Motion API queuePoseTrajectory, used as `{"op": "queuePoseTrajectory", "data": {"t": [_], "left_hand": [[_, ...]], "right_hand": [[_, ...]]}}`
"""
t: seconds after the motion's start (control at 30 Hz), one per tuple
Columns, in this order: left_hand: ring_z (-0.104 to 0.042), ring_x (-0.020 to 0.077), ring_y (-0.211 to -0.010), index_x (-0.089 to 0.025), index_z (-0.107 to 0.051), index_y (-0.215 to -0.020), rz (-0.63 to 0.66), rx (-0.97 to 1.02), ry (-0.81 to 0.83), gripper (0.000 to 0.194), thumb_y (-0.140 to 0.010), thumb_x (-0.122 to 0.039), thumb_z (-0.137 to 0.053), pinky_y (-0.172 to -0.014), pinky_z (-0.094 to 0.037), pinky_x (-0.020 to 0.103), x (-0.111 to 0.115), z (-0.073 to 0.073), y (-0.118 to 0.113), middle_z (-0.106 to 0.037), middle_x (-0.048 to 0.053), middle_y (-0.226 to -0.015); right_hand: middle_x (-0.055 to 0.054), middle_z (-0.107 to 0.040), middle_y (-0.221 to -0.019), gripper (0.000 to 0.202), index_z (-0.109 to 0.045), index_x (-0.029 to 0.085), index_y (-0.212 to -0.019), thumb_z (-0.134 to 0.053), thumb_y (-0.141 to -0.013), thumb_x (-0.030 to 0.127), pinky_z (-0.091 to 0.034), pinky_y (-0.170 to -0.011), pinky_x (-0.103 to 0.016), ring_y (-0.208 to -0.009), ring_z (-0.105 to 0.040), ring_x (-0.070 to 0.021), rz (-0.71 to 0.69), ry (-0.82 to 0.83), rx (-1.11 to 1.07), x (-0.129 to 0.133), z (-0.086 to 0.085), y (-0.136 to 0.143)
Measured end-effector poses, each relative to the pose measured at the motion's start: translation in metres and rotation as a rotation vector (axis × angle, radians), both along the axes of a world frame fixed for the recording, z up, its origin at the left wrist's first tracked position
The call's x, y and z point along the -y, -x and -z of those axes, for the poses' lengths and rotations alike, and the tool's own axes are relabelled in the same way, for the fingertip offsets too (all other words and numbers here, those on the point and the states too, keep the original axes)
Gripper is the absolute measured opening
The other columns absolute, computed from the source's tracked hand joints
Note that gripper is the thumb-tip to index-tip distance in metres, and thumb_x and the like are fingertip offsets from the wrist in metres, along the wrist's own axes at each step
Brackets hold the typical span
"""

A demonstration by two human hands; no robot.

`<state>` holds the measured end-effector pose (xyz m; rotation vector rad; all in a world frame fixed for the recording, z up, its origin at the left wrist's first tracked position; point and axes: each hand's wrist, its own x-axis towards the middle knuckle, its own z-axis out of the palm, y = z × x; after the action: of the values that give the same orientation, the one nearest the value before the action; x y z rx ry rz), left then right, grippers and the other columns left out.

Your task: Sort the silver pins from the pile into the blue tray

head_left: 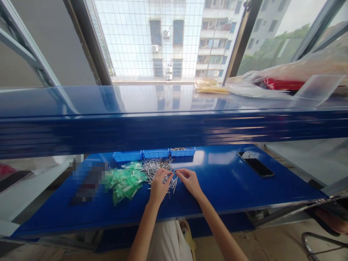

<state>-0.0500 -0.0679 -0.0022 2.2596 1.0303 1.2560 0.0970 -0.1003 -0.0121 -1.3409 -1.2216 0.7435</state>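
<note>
Both hands meet over the near right side of a loose pile of thin silvery metal pieces [152,167] on the blue table. My left hand [160,184] pinches a small thin piece between thumb and fingertips. Close beside it, my right hand [190,180] is also pinched, its fingertips by the piece's other end; what they hold is too small to make out. Left of the pile lies a heap of green clear plastic packets [126,181]. Behind the pile, small parts show in the right-hand blue bin [183,153].
A blue shelf [163,130] crosses above the table's back. Two more blue bins [127,156] stand at the back. A phone [256,164] lies at the right. Plastic bags [258,85] rest on the shelf. A blurred dark item is at the left.
</note>
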Motion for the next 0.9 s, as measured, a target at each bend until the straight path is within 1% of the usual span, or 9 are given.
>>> {"op": "queuePoseTrajectory", "data": {"t": [0.1, 0.2, 0.37, 0.5, 0.6, 0.7, 0.8, 0.87, 0.9], "left_hand": [[-0.054, 0.0132, -0.071, -0.021, -0.061, -0.087, 0.012, 0.029, -0.008, 0.016, -0.081, -0.030, -0.049, -0.060, -0.046, 0.024, -0.001, 0.000, -0.001, -0.056, 0.003, -0.080], [-0.052, 0.0123, -0.067, -0.020, -0.060, -0.090, 0.021, 0.047, -0.013, 0.018, -0.082, -0.029, -0.047, -0.059, -0.045, 0.023, -0.003, 0.001, -0.002, -0.055, 0.002, -0.077], [-0.049, 0.0115, -0.063, -0.019, -0.060, -0.087, 0.024, 0.032, -0.039, 0.017, -0.082, -0.025, -0.045, -0.058, -0.043, 0.023, -0.004, 0.001, -0.003, -0.054, 0.001, -0.074], [-0.047, 0.0114, -0.061, -0.018, -0.060, -0.085, 0.039, 0.016, -0.033, 0.017, -0.081, -0.023, -0.044, -0.059, -0.043, 0.024, -0.002, 0.000, -0.002, -0.053, 0.001, -0.072], [-0.048, 0.0123, -0.063, -0.018, -0.060, -0.084, 0.033, 0.031, -0.041, 0.018, -0.081, -0.023, -0.043, -0.060, -0.044, 0.026, -0.002, -0.002, -0.001, -0.053, 0.002, -0.072], [-0.052, 0.0156, -0.074, -0.019, -0.060, -0.080, -0.010, 0.098, -0.135, 0.018, -0.080, -0.024, -0.043, -0.068, -0.045, 0.029, 0.000, -0.007, 0.002, -0.056, 0.004, -0.077], [-0.053, 0.0193, -0.084, -0.019, -0.060, -0.081, -0.084, 0.203, -0.278, 0.019, -0.079, -0.026, -0.043, -0.077, -0.044, 0.035, 0.017, -0.012, 0.012, -0.057, 0.006, -0.082], [-0.053, 0.0216, -0.086, -0.020, -0.060, -0.086, -0.104, 0.244, -0.319, 0.021, -0.079, -0.027, -0.042, -0.078, -0.044, 0.039, 0.040, -0.012, 0.023, -0.057, 0.008, -0.085], [-0.053, 0.0224, -0.086, -0.021, -0.061, -0.087, -0.094, 0.259, -0.311, 0.022, -0.079, -0.028, -0.041, -0.076, -0.044, 0.040, 0.055, -0.010, 0.030, -0.056, 0.008, -0.086]], "right_hand": [[-0.003, -0.061, -0.054, 0.034, -0.067, 0.015, -0.073, -0.056, -0.072, 0.047, -0.039, -0.044, -0.023, -0.044, -0.051, -0.0125, 0.044, 0.001, 0.001, -0.004, 0.001, 0.000], [-0.003, -0.060, -0.051, 0.035, -0.067, 0.015, -0.072, -0.056, -0.071, 0.049, -0.039, -0.044, -0.023, -0.043, -0.050, -0.0120, 0.050, 0.003, -0.014, -0.007, 0.002, 0.000], [-0.005, -0.066, -0.066, 0.037, -0.067, 0.014, -0.081, -0.057, -0.070, 0.048, -0.039, -0.043, -0.022, -0.043, -0.050, -0.0097, 0.023, 0.003, -0.122, -0.011, 0.004, -0.002], [-0.005, -0.067, -0.070, 0.037, -0.067, 0.014, -0.087, -0.059, -0.069, 0.045, -0.040, -0.044, -0.022, -0.047, -0.052, -0.0103, -0.017, -0.001, -0.122, -0.009, 0.005, -0.003], [-0.006, -0.068, -0.072, 0.037, -0.067, 0.014, -0.089, -0.060, -0.068, 0.044, -0.041, -0.045, -0.022, -0.048, -0.053, -0.0105, -0.031, 0.007, -0.100, -0.006, 0.006, -0.004], [-0.006, -0.068, -0.072, 0.036, -0.067, 0.014, -0.089, -0.058, -0.069, 0.043, -0.041, -0.044, -0.022, -0.048, -0.053, -0.0108, -0.011, 0.002, -0.076, -0.004, 0.006, -0.004], [-0.006, -0.068, -0.071, 0.035, -0.067, 0.014, -0.089, -0.057, -0.070, 0.043, -0.040, -0.043, -0.022, -0.047, -0.053, -0.0110, 0.002, 0.000, -0.053, -0.003, 0.007, -0.005], [-0.006, -0.068, -0.071, 0.035, -0.067, 0.015, -0.088, -0.056, -0.071, 0.043, -0.040, -0.042, -0.022, -0.046, -0.052, -0.0111, 0.004, 0.002, -0.051, -0.003, 0.008, -0.005], [-0.006, -0.068, -0.071, 0.035, -0.067, 0.015, -0.088, -0.056, -0.071, 0.043, -0.040, -0.042, -0.022, -0.047, -0.053, -0.0114, 0.000, 0.003, -0.054, -0.003, 0.009, -0.005]]}}
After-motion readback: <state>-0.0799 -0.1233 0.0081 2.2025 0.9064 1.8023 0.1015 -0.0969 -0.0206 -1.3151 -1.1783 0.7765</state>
